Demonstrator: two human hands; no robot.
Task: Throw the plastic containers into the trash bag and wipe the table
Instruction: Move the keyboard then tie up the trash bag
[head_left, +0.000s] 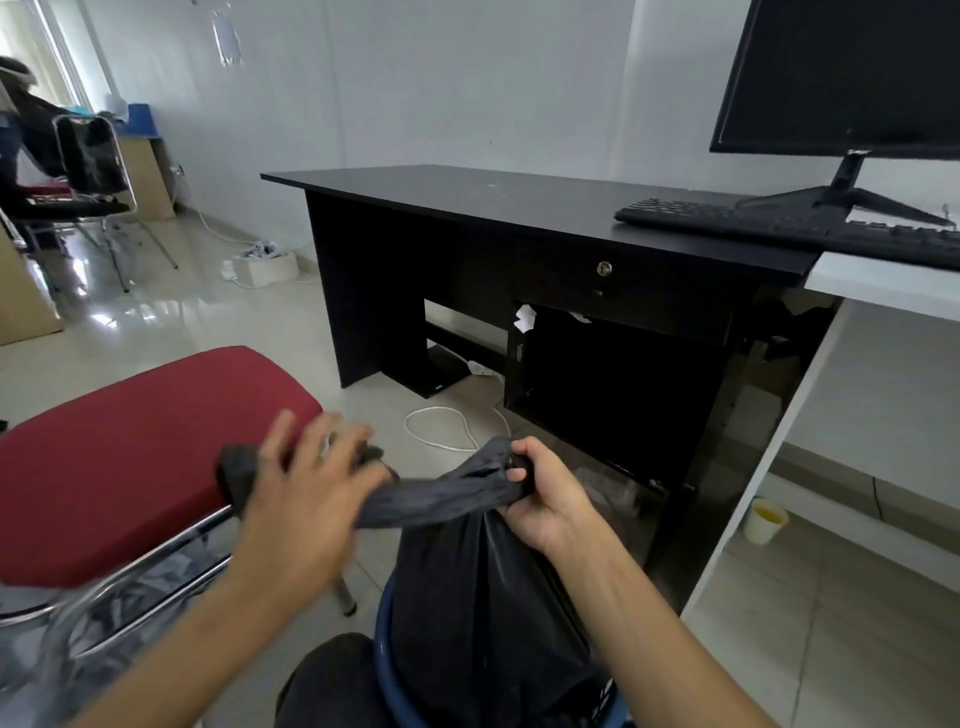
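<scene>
At lower centre the trash bag (467, 577) is clenched at its neck by the right hand (540, 499), seemingly for tying; its twisted tail is overlain by the left hand (296, 499), fingers spread straight.

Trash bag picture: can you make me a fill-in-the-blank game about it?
The right hand grips the neck of the bag, whose colour is ___. The chair beside it has a ___ seat. On the desk, a keyboard lies in front of the ___.
Missing words: black; red; monitor.
</scene>
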